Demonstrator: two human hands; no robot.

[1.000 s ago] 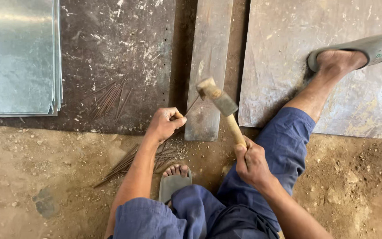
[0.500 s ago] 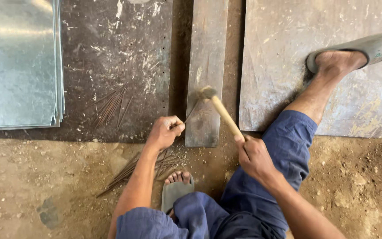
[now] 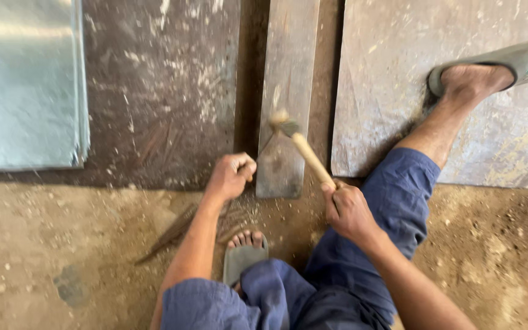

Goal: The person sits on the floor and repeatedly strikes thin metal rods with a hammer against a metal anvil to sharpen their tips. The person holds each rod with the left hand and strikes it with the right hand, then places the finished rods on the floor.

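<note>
— Hammer (image 3: 297,143) first: where do we see it, and which hand has it?

— We see it at the centre of the frame. The right hand (image 3: 346,211) is clenched around the lower end of its pale wooden handle. The head is blurred and sits over the narrow metal strip (image 3: 288,79), near the strip's lower end. If the head touches the strip, we cannot tell.

— And the left hand (image 3: 230,176)?

— It is closed in a fist just left of the strip's lower end, with the thumb side up. Something small may be pinched in it, but it is too small and blurred for us to name.

— How does the hammer look?

— Short light handle, tilted from lower right to upper left; small dark head with a pale smear of motion above it.

— Now we count.

— One hammer, one narrow strip. Two big flat plates: a dark one (image 3: 160,91) left of the strip, a grey-brown one (image 3: 386,79) right of it. One stack of shiny sheets (image 3: 25,85) at upper left. Two grey sandals: one (image 3: 514,61) at upper right on the plate, one (image 3: 242,260) at lower centre on the dirt floor (image 3: 62,244).
</note>
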